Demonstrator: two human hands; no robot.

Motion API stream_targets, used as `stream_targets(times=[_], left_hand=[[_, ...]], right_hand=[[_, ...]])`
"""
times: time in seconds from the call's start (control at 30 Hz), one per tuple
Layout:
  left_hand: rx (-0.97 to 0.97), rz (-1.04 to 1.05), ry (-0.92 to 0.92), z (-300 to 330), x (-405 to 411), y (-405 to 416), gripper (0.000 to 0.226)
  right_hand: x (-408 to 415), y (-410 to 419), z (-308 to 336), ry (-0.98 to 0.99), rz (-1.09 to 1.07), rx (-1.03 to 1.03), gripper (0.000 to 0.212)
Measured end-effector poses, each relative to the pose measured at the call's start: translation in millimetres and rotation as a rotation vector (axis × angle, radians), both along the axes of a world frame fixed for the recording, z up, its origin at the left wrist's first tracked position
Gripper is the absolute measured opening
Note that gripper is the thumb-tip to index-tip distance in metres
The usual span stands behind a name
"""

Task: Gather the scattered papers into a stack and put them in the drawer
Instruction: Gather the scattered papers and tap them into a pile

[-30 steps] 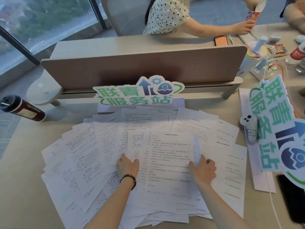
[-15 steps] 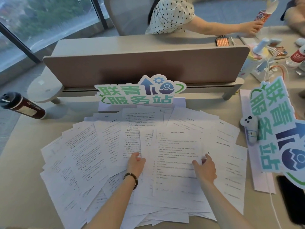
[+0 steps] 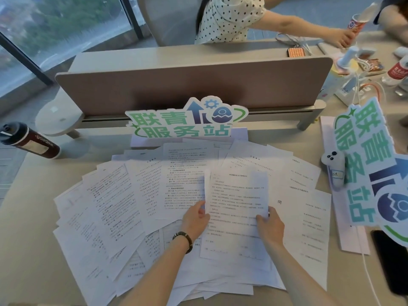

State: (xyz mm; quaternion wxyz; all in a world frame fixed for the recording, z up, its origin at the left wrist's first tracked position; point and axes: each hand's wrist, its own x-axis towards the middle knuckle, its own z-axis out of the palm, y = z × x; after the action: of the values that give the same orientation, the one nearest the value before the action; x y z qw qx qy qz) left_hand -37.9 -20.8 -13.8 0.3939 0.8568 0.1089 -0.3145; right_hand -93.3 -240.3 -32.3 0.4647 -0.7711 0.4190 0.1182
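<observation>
Several printed white papers (image 3: 114, 204) lie fanned out over the beige desk (image 3: 28, 250). One printed sheet (image 3: 236, 204) is on top at the centre, its upper part lifted. My left hand (image 3: 195, 219) pinches this sheet at its left edge. My right hand (image 3: 268, 224) grips its right edge, fingers curled round the paper. No drawer is in view.
A green and blue cut-out sign (image 3: 187, 120) stands behind the papers against the desk divider (image 3: 194, 85); a second sign (image 3: 373, 166) lies at the right. A dark bottle (image 3: 28, 140) lies at the left. A white controller (image 3: 333, 168) and black phone (image 3: 390, 259) sit right. Another person (image 3: 231, 16) sits opposite.
Both hands have closed in on the centre sheet, taken its two side edges and raised it off the pile. The view has shifted slightly.
</observation>
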Motion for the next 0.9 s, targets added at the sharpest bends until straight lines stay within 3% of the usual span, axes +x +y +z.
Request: stream_targets(times=[0.07,0.17,0.37,0.5,0.57,0.63,0.7,0.77,0.9], left_hand=[[0.145,-0.065,-0.119,-5.5,-1.0,7.0,0.05],[0.374,-0.259,-0.097,-14.5,-3.1,19.3,0.065],[0.519,-0.488,-0.14,-17.1,-24.6,29.2,0.065],[0.43,-0.484,-0.203,-16.0,-38.3,30.4,0.054],[0.351,-0.334,-0.244,-13.4,-36.1,32.2,0.049],[0.374,-0.25,-0.234,-12.1,-29.5,37.1,0.058],[0.438,-0.293,-0.14,-16.3,-24.3,41.6,0.067],[0.475,-0.393,-0.078,-21.4,-24.5,42.4,0.068],[0.413,-0.498,-0.122,-19.6,-34.9,35.3,0.064]], right_hand=[[1.5,-3.8,3.0,-0.03,-0.074,0.031,0.027],[5.3,-6.7,7.2,-0.057,-0.199,0.081,0.021],[5.9,-4.1,10.4,-0.045,-0.197,0.123,0.015],[6.4,-1.8,13.3,-0.008,-0.07,0.136,0.009],[6.3,-2.0,15.5,0.013,-0.039,0.132,0.022],[6.0,-3.7,13.6,0.028,-0.022,0.131,0.033],[5.5,-5.3,12.0,0.036,-0.028,0.15,0.035],[4.7,-5.8,14.8,0.02,-0.033,0.17,0.021],[5.4,-4.0,24.6,0.028,-0.013,0.222,0.021]])
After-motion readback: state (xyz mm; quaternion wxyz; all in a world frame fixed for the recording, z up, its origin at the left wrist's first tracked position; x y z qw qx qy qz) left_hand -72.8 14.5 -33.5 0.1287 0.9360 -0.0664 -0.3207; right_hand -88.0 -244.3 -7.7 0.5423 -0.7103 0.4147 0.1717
